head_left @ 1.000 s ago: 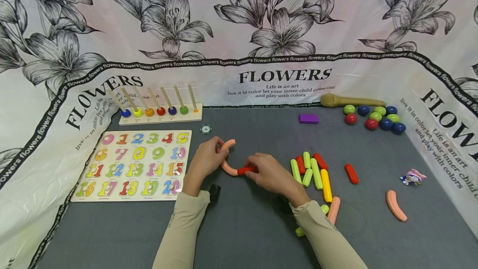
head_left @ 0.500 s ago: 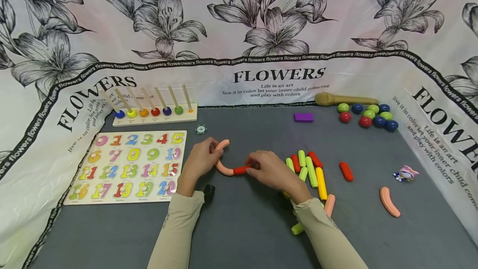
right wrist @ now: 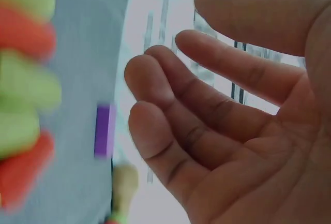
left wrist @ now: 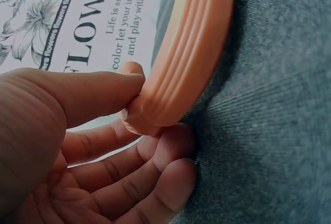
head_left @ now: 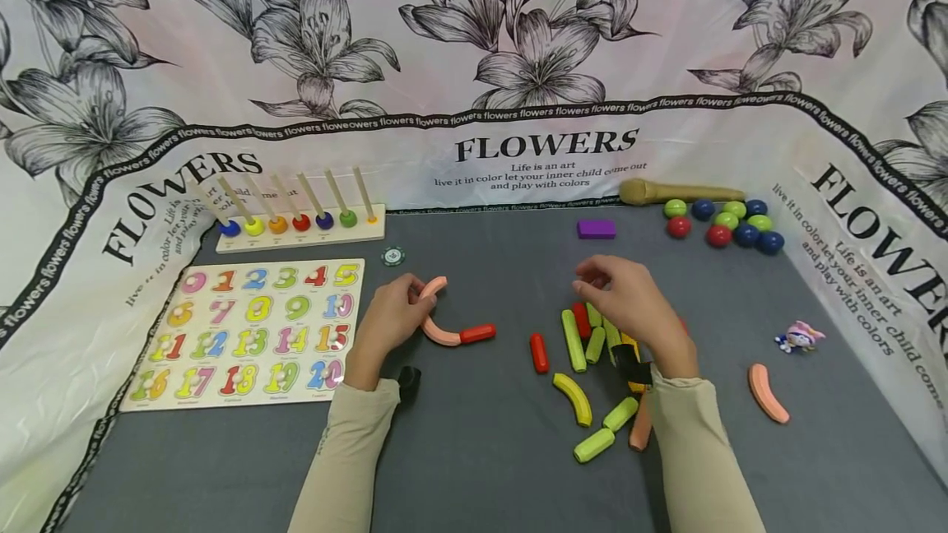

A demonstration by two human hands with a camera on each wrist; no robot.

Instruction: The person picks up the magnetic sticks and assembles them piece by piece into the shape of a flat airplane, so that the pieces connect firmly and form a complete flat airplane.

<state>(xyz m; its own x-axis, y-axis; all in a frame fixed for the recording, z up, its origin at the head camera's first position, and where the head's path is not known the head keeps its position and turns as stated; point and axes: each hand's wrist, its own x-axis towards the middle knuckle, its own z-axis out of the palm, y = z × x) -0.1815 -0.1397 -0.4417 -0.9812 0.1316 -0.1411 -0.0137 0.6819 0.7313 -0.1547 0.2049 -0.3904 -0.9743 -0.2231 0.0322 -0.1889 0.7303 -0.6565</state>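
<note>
My left hand pinches a peach-coloured curved toy tube piece between thumb and fingers. In the left wrist view the ribbed peach piece meets another peach end at the thumb tip. A short red tube piece is joined to the curve's right end and lies close over the table. My right hand is raised over the pile of tube pieces, fingers loosely bent. The right wrist view shows that hand holding nothing. Below it lie green pieces, a red piece and a yellow curved piece.
At left are a number puzzle board, a peg stand and a poker chip. Toward the back right are a purple block, a wooden stick and coloured balls. A small figurine and peach curve lie right.
My right hand has let go of the red piece and moved right, over the pile. My left hand still pinches the peach curve. The head view has shifted slightly.
</note>
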